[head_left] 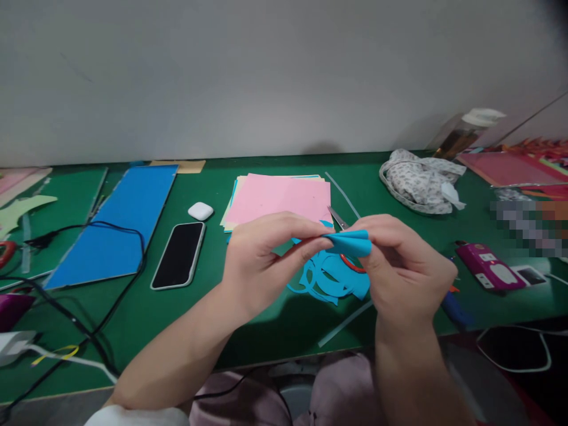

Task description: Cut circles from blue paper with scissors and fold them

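Observation:
Between both hands is a small folded piece of blue paper [349, 242], held above the green table. My left hand [270, 254] pinches its left end between thumb and fingers. The right end is gripped by my right hand [402, 260], thumb below and fingers above. Under the hands lie blue paper scraps [328, 278] with curved cut edges. A pair of scissors [338, 217] rests among them, its blades pointing away and its orange-red handle partly hidden. Just beyond my left hand sits a stack of coloured paper [284, 198], pink on top.
Left of the hands lie a phone [178, 255], a white earbud case [200, 210] and a blue board [119, 225] crossed by black cables. On the right are a patterned cloth bundle [419, 180], a purple device [488, 266] and a bottle [465, 133] near the wall.

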Demonstrator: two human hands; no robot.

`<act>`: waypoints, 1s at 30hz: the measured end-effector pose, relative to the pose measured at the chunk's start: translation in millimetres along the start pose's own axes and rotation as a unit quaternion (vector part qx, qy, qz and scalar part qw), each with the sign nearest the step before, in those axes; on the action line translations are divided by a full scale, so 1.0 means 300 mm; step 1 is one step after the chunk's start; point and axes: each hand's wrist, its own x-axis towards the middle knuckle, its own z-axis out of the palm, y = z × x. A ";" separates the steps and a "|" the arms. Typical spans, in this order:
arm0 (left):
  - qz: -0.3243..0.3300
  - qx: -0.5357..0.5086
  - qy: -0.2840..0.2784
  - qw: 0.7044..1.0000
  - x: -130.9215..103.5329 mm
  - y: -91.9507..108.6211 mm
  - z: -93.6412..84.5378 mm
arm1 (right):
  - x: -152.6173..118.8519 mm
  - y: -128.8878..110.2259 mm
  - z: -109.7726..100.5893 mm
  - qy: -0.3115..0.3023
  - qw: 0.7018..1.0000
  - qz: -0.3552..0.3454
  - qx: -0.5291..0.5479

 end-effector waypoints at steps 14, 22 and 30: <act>0.120 0.000 -0.013 0.993 0.003 0.000 -0.016 | 0.000 -0.006 -0.011 0.002 0.997 -0.078 -0.004; 0.144 -0.010 -0.012 0.989 0.006 -0.006 -0.016 | -0.002 -0.014 -0.018 -0.004 0.996 -0.088 -0.026; 0.141 -0.007 -0.007 0.990 0.003 0.000 -0.017 | -0.002 -0.016 -0.016 -0.002 0.995 -0.101 -0.018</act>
